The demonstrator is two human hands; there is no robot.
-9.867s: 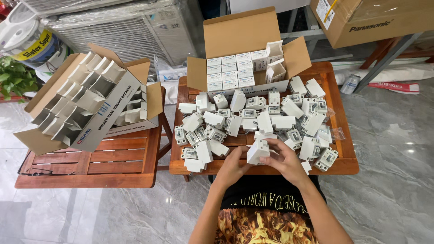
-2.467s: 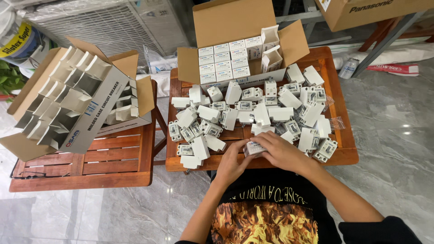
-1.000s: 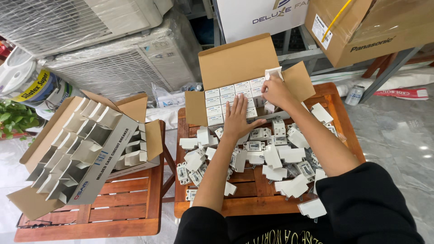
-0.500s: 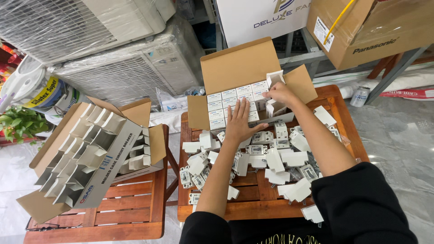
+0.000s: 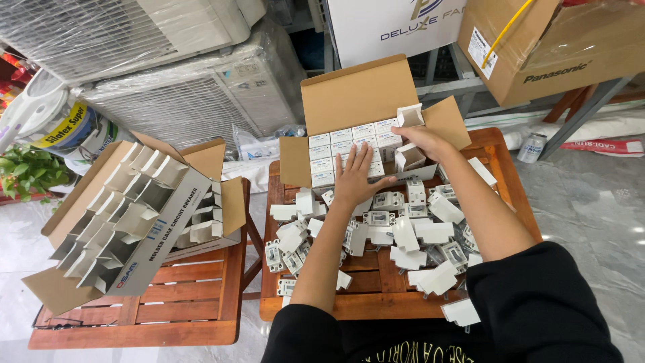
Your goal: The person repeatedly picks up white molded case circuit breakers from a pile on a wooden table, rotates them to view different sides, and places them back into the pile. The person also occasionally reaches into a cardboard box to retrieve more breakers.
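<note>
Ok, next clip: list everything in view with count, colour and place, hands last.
open carton: one, brown, far edge of right table, rows of small white boxes inside
loose small boxes and switch units: many, white and grey, heaped on right wooden table
empty divider carton: one, brown and white, tilted on left wooden table
wrapped air-conditioner units: two, white, behind
large cartons: two, top right
left hand: flat on the packed boxes
right hand: in the carton, at a small box

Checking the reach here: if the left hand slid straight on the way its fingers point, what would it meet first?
Likely the packed small white boxes in the open carton; the left hand already has fingertips on them.
</note>
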